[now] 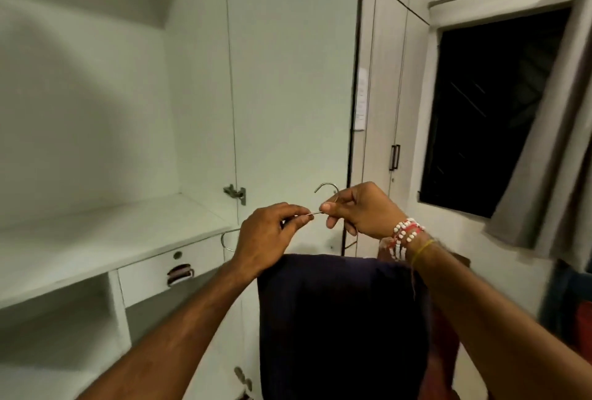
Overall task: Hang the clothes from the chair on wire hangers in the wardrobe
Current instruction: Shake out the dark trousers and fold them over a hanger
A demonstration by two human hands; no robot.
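I'm looking at the white wardrobe shelf (112, 233); a drawer (150, 274) is sitting right under its front edge, beside an open cubby (54, 322).

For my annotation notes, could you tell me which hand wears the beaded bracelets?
The right hand, pinching the wire hanger; the left hand has none.

Thin wire hanger (326, 184), hook upward, with a dark navy garment (339, 319) apparently draped over it.
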